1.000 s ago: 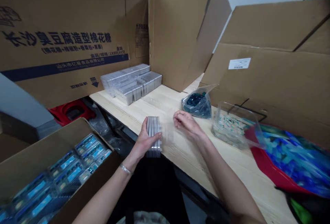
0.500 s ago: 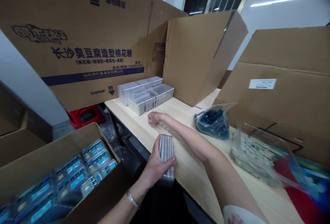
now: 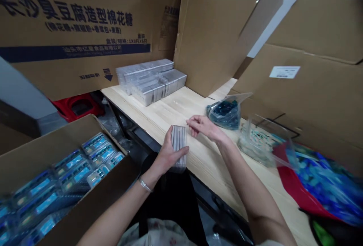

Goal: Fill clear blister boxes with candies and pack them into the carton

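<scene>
My left hand (image 3: pixel 167 153) grips a stack of thin clear plastic cases (image 3: pixel 179 140) over the table's near edge, fingers and thumb wrapped around its sides. Just right of the stack's top is my right hand (image 3: pixel 202 126), above the tabletop. Its fingers are curled in towards the thumb, and whatever they may hold is too small to make out. Farther back on the table lie two long rows of similar clear cases (image 3: pixel 161 87), side by side.
An open carton (image 3: pixel 93 204) of blue-labelled packs stands at lower left. On the wooden table (image 3: pixel 195 104) are a bag of dark teal pieces (image 3: pixel 227 113) and a clear tub (image 3: pixel 255 144). Blue packets (image 3: pixel 326 181) lie at right. Large cardboard boxes (image 3: pixel 218 23) wall the back.
My right hand has drawn back from near the rows of cases to beside the held stack. My left hand keeps its grip. The view has tilted downward.
</scene>
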`<state>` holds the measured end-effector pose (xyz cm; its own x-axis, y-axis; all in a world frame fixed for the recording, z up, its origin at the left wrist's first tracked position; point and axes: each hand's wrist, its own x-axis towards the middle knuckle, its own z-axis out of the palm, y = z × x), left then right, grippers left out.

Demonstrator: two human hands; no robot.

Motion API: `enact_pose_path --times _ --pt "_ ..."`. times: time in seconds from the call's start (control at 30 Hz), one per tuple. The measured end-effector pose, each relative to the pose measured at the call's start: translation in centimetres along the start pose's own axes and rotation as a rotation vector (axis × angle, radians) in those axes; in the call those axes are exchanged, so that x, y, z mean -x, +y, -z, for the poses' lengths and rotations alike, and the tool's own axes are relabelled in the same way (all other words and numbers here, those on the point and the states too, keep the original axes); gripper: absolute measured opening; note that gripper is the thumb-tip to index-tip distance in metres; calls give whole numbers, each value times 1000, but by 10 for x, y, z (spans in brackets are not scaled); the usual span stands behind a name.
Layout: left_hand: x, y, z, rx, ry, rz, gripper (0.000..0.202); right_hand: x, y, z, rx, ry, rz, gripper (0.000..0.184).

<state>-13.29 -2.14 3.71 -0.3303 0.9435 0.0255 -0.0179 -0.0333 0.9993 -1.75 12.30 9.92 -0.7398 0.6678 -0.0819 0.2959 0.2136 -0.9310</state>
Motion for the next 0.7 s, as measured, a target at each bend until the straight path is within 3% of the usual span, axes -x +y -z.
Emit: enact_pose_path --times 0.07,0.17,0.4,0.7 --pt "0 2 -1 20 4 19 104 30 11 -9 -168 -51 -95 39" --pt "0 5 -3 21 9 57 107 46 27 -26 -388 -50 -127 38" --pt "1 7 -6 52 -4 66 110 38 41 -34 -661 -53 -90 28" --pt "2 11 -8 122 -26 78 113 40 43 -35 -736 -39 -74 25"
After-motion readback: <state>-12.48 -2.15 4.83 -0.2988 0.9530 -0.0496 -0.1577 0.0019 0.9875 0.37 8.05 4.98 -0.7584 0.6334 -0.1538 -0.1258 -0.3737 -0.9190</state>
